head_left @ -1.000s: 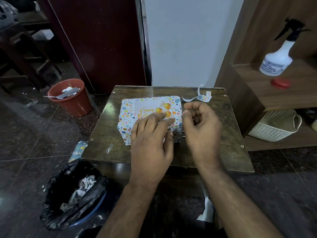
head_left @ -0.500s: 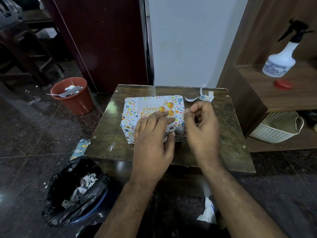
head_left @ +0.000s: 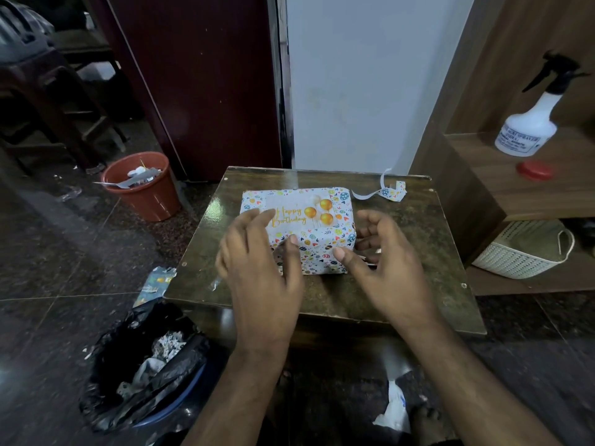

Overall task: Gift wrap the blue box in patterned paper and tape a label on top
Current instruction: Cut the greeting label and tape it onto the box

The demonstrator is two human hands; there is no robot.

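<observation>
Wrapped box (head_left: 325,249) at table (head_left: 418,239) centre, covered in patterned paper, with the "Happy Birthday" label (head_left: 301,210) flat on its top face, gold balloons toward 2 o'clock on the label.

Left to right:

Left hand (head_left: 257,268) at 8 o'clock of the box, fingers spread and nearly straight, blurred by motion; fingertips over the label's left edge, thumb tip against the near top edge of the box. Nothing gripped. Whether the fingertips touch the label cannot be told.

Box between the 2 hands, near face toward the viewer.

Right hand (head_left: 386,262) at 4 o'clock of the box, relaxed, fingers loosely curved beside the right face, thumb tip at the lower near corner. Nothing held between the fingers; contact with the paper cannot be told.

Paper scrap (head_left: 391,191) at 1 o'clock of the box, near the far right table corner, apart from both hands.

Against the frame 0.5 s ago: left fingers then lay flat together on the label and near top edge, now lifted and fanned toward 9 o'clock. Right hand then closed in a pinch at the top right edge of the box, now unfolded and lower, at the right face. Label uncovered for most of its width. Box and scrap unmoved.
</observation>
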